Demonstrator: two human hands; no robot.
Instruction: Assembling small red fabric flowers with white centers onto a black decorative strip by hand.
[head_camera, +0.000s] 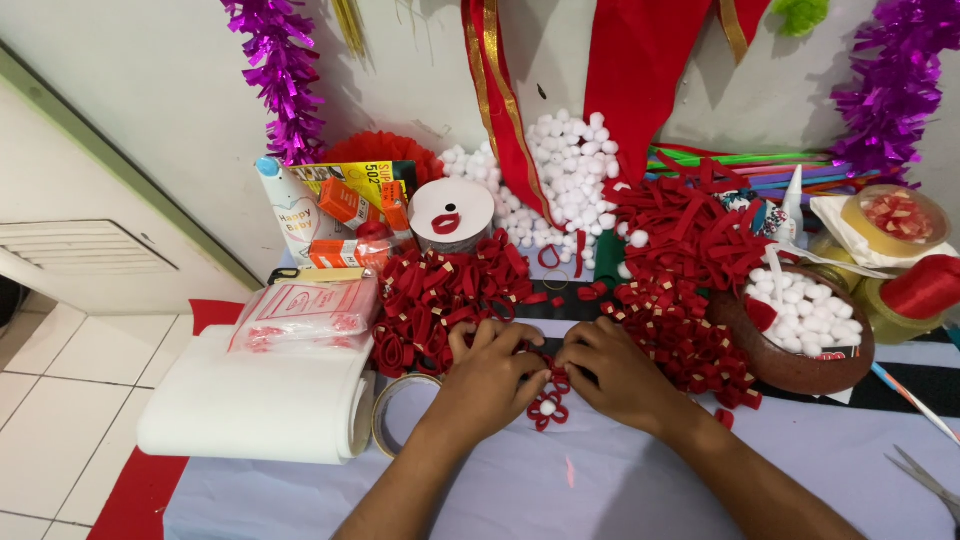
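- Hands met over a red felt flower (547, 405) with a white pompom at its centre; the left hand (492, 378) and right hand (612, 372) both pinched its petals, fingers curled narrow.
- Pressing evenly, judging by the grip, should have kept the loops seated.
- Loose red felt loops (440, 295) lay just beyond the left hand; a bowl of pompoms (800, 370) sat right of the right hand.

I see a bright, evenly lit scene with soft daylight-like light and only faint shadows beneath my left grip (490, 375) and right grip (615, 375). Focus is sharp around them. Far beyond them, the wall and tinsel (285, 75) bow outward from wide-angle distortion.
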